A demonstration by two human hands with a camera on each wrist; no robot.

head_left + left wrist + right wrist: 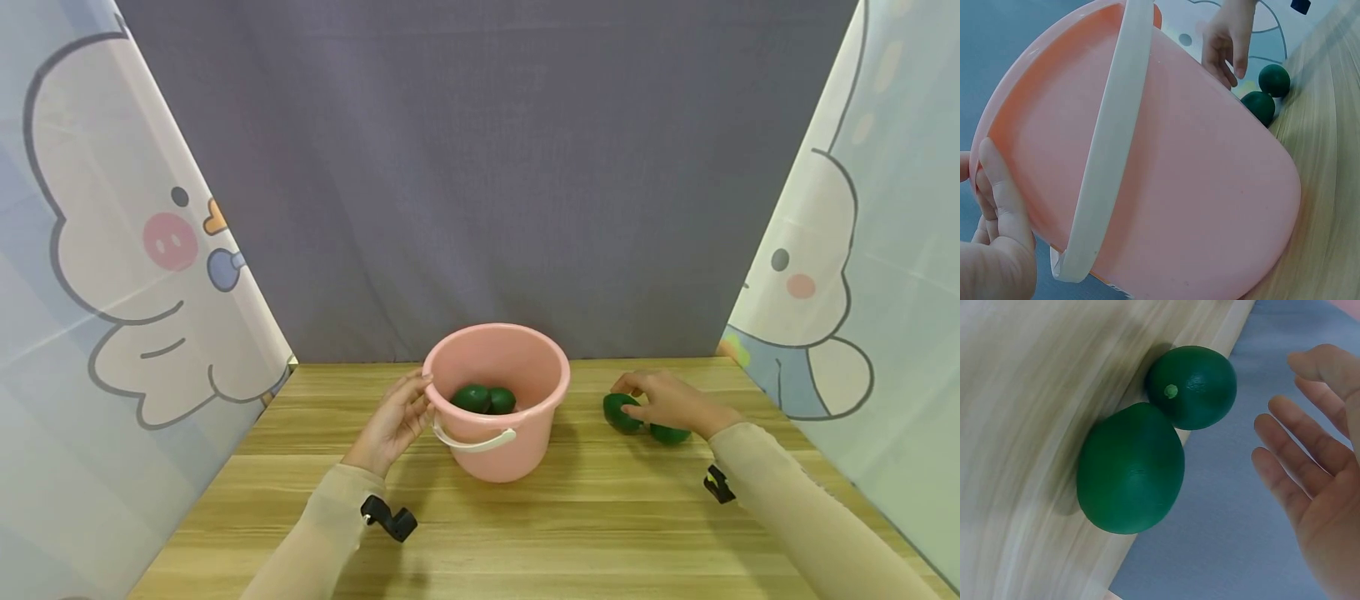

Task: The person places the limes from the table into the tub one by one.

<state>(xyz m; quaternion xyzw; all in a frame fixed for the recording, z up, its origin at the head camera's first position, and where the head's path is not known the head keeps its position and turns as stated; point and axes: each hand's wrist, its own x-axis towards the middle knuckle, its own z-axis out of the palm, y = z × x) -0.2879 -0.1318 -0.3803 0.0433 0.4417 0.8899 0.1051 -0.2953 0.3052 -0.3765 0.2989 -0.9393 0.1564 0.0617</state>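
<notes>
A pink bucket [504, 446] with a white handle [476, 444] stands upright on the table. My left hand [397, 421] holds its rim on the left side, thumb and fingers on either side of the edge; the left wrist view shows the fingers [1004, 194] against the wall. Two dark green avocados [480, 398] lie inside the bucket. To the right, two more avocados, one larger [1130, 470] and one with a pale stem end [1200, 387], touch each other on the tabletop. Just over them hovers my right hand [667, 402], fingers loosely bent and apart from the fruit in the right wrist view.
The wood-grain table [525, 542] runs back to a grey curtain [495, 183]. Cartoon-printed cloths hang at the left [135, 250] and right [810, 275]. A black wrist mount [388, 518] sits on the left sleeve, another [718, 483] on the right.
</notes>
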